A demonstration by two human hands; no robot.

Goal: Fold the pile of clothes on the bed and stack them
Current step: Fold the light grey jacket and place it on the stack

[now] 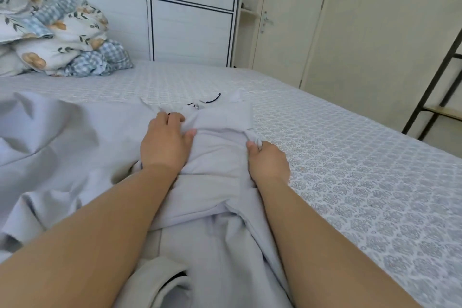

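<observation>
Nearest the camera, the pale grey garment (215,207) lies rumpled over the bed (350,157), a dark-lined opening bunched at its near end. Farther along the garment, the left hand (166,140) presses down on the cloth with fingers curled into a fold, while the right hand (268,160) pinches a small tuck at the garment's right edge. The fabric looks light, soft and limp, so it should crease easily and slide; edges and corners seem the best holds. Beyond the garment, a patterned quilt (65,40) is heaped by the wardrobe (190,20).
</observation>
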